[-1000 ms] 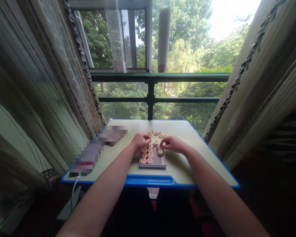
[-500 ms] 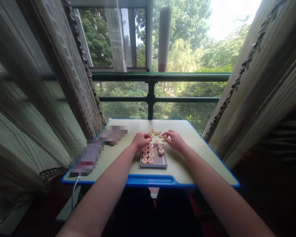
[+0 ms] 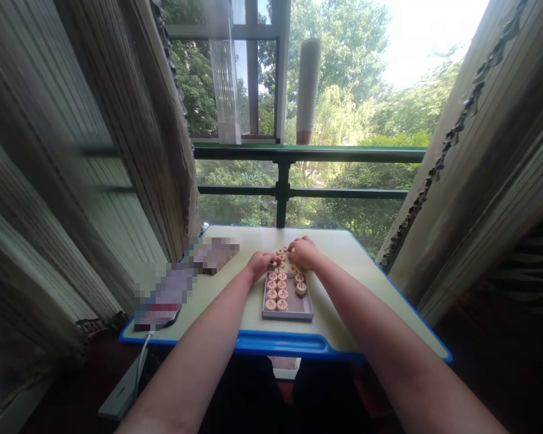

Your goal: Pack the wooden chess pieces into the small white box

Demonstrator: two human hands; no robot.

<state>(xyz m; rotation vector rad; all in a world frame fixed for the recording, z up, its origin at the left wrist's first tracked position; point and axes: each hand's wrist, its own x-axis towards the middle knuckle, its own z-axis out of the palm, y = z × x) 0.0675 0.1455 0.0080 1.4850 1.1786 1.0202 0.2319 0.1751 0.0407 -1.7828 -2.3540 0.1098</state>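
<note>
A shallow grey tray (image 3: pixel 298 308) lies on the pale table (image 3: pixel 353 283) with the blue rim. It holds several round wooden chess pieces (image 3: pixel 276 290) with red marks, lined up in its far left part. More loose pieces (image 3: pixel 282 252) lie on the table just beyond the tray, mostly hidden by my hands. My left hand (image 3: pixel 261 263) is curled at the tray's far left corner, its fingertips on the pieces there. My right hand (image 3: pixel 304 253) is curled over the loose pieces behind the tray. What either hand holds is hidden.
Two blurred flat objects (image 3: pixel 187 277) lie on the table's left side, one with a white cable (image 3: pixel 141 361) hanging off the edge. Curtains (image 3: pixel 95 150) flank the table on both sides. A green railing (image 3: pixel 308 154) and a window stand behind it.
My right hand moved from the tray's far edge back and left onto the loose pieces behind it. My left hand stayed at the tray's far left corner. The camera shifted slightly.
</note>
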